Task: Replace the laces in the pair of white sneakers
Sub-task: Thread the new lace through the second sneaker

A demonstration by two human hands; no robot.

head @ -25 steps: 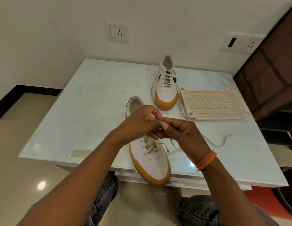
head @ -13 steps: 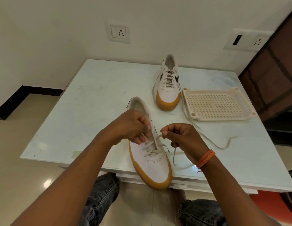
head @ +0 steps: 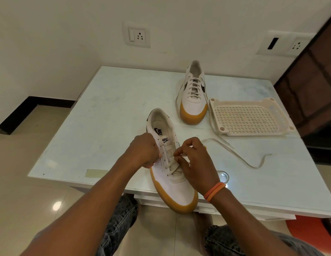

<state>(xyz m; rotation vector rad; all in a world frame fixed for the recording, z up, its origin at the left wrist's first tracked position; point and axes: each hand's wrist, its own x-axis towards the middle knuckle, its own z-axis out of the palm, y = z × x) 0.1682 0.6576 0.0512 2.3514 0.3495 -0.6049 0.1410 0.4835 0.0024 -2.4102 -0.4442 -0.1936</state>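
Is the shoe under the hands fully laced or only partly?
Partly laced. On the near shoe the lace crosses only the lower eyelets; the upper eyelets are bare, and a loose end trails across the table.

The near sneaker (head: 173,163), white with a gum-coloured sole, is lying upright on the table (head: 109,111), its toe overhanging the front edge, only its lower eyelets laced. Its lace (head: 240,156) is trailing loosely rightward across the table. The far sneaker (head: 194,95), fully laced, is standing near the table's back edge, toe pointing forward.
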